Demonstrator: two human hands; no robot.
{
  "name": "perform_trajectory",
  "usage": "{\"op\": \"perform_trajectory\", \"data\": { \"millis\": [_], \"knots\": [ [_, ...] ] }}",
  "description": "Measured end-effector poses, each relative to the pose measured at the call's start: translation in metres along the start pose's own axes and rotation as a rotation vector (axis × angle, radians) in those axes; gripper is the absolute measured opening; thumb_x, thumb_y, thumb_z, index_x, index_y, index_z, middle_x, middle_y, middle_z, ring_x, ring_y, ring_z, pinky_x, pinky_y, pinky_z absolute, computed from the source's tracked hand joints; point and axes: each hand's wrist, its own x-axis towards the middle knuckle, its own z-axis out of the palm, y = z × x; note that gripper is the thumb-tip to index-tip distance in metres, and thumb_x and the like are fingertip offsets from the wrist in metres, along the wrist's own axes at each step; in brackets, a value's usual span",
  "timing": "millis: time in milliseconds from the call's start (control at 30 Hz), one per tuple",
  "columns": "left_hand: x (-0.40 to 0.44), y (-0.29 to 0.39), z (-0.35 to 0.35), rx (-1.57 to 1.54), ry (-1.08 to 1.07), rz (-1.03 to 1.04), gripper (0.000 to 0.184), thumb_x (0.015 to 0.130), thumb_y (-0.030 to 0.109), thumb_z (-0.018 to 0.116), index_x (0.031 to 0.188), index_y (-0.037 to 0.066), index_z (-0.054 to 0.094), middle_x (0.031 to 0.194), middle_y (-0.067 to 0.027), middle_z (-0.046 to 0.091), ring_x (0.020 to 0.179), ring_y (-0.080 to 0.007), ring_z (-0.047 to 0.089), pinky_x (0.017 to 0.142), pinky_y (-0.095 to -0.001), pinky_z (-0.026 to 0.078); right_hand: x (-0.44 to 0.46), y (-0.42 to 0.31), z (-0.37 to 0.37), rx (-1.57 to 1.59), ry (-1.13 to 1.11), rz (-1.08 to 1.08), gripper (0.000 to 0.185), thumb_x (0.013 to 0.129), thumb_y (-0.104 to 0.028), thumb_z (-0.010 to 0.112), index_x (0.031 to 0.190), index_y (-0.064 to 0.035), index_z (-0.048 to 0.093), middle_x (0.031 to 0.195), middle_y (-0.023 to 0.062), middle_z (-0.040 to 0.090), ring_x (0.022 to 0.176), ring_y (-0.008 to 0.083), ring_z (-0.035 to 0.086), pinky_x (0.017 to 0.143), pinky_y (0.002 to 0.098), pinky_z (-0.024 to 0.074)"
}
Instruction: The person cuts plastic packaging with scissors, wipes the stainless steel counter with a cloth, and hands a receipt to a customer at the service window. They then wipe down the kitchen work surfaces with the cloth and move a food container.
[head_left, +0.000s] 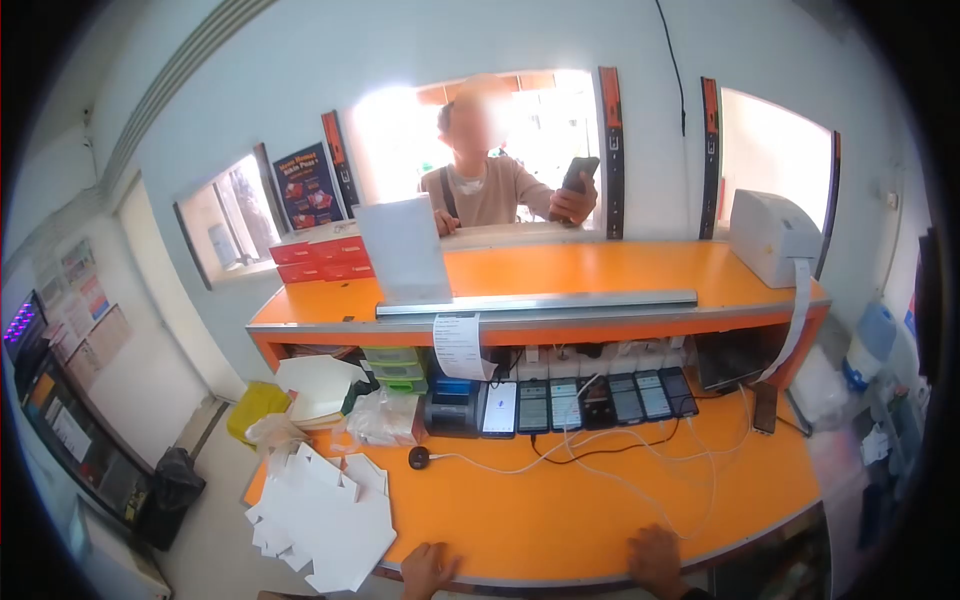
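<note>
My left hand [428, 570] rests on the front edge of the orange desk [560, 510], just right of a pile of white folded card sheets [330, 520]. Nothing shows in it, and its fingers lie loosely on the surface. Farther right, my right hand [655, 560] lies on the same edge with its fingers spread, holding nothing. A white cable [712, 490] loops on the desk beyond it. Several phones [565, 405] stand in a row under the shelf, beside a dark receipt printer [453, 410]. A paper receipt [460, 345] hangs over the shelf front.
Across the upper counter [560, 265], a person [500, 185] at the window holds a dark phone [575, 185]. A white label printer [775, 240] with a paper strip stands right. Red boxes [322, 255] and a grey panel [405, 245] stand left. A round black object [419, 457] sits on the desk.
</note>
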Motion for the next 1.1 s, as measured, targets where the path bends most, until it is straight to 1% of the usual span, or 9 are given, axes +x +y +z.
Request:
{"op": "perform_trajectory", "data": {
  "millis": [100,167,400,533,633,733,800,1000,1100],
  "knots": [
    [0.002,-0.019,0.017,-0.028,0.038,0.127,0.02,0.077,0.027,0.066,0.087,0.011,0.067,0.068,-0.0076,0.06,0.058,-0.0248,0.058,0.053,-0.0363,0.048,0.002,0.0,-0.001,0.006,-0.004,0.045,0.038,0.074,-0.026,0.059,0.108,-0.0095,0.058,0.117,0.0165,0.052,0.117,0.0398,0.045,0.094,0.0549,0.0355],
    [-0.002,-0.024,0.024,-0.031,0.042,0.05,0.019,0.072,0.029,0.067,0.081,0.012,0.065,0.066,-0.0069,0.057,0.058,-0.0244,0.059,0.051,-0.0378,0.048,0.005,-0.009,-0.004,-0.046,-0.028,0.077,0.036,0.078,-0.025,0.056,0.109,-0.0071,0.057,0.119,0.019,0.05,0.118,0.0424,0.044,0.095,0.0565,0.0345],
    [0.016,-0.017,0.0,-0.175,0.07,0.021,0.007,0.073,0.018,0.064,0.074,0.012,0.061,0.063,-0.0067,0.053,0.055,-0.0248,0.056,0.048,-0.0367,0.045,0.005,-0.015,0.006,-0.068,-0.074,0.131,0.037,0.089,-0.029,0.048,0.114,-0.0025,0.054,0.124,0.0218,0.046,0.118,0.0449,0.042,0.097,0.0562,0.0325],
    [0.011,-0.023,0.008,-0.186,-0.025,0.024,0.009,0.073,0.017,0.065,0.07,0.012,0.058,0.062,-0.0066,0.052,0.053,-0.0251,0.055,0.047,-0.0374,0.045,0.025,-0.034,-0.004,-0.026,0.001,0.131,0.035,0.085,-0.026,0.056,0.111,-0.0031,0.056,0.12,0.0203,0.049,0.115,0.0424,0.045,0.096,0.0523,0.0343],
    [0.008,-0.027,0.006,-0.193,-0.071,0.003,0.008,0.073,0.02,0.065,0.074,0.012,0.062,0.065,-0.0079,0.056,0.056,-0.0271,0.057,0.051,-0.0395,0.047,0.084,-0.064,0.002,0.105,0.137,0.108,0.025,0.078,-0.014,0.064,0.102,-0.0047,0.061,0.112,0.0167,0.055,0.108,0.0382,0.051,0.091,0.047,0.0395],
    [0.013,-0.023,0.005,-0.237,-0.052,0.003,0.008,0.073,0.021,0.065,0.073,0.013,0.061,0.063,-0.0074,0.055,0.054,-0.0272,0.056,0.049,-0.0402,0.047,0.187,-0.101,-0.003,0.199,0.314,-0.06,0.022,0.072,-0.002,0.066,0.093,-0.0073,0.064,0.103,0.0137,0.059,0.098,0.0337,0.057,0.082,0.0416,0.0452],
    [0.015,-0.023,0.008,-0.214,-0.035,0.01,0.01,0.071,0.021,0.064,0.069,0.014,0.058,0.061,-0.007,0.053,0.052,-0.0274,0.055,0.046,-0.0406,0.046,0.255,-0.117,-0.015,0.301,0.338,-0.111,0.022,0.072,-0.002,0.065,0.094,-0.0072,0.064,0.102,0.0147,0.059,0.096,0.0329,0.058,0.08,0.041,0.0462],
    [0.01,-0.026,0.013,-0.169,-0.044,0.054,0.014,0.068,0.019,0.064,0.064,0.012,0.052,0.059,-0.0075,0.052,0.05,-0.0276,0.054,0.044,-0.0404,0.044,0.416,-0.133,-0.043,0.197,0.774,-0.263,0.023,0.075,0.003,0.062,0.096,-0.0065,0.063,0.097,0.0118,0.06,0.091,0.032,0.057,0.078,0.0402,0.0468],
    [0.012,-0.025,0.009,-0.122,-0.06,0.035,0.013,0.067,0.019,0.064,0.064,0.012,0.053,0.06,-0.007,0.052,0.05,-0.0267,0.054,0.045,-0.0394,0.044,0.425,-0.133,-0.035,0.248,0.72,-0.247,0.025,0.075,0.003,0.062,0.098,-0.0063,0.062,0.101,0.0124,0.059,0.094,0.0325,0.057,0.079,0.0403,0.0472]
  ]
}}
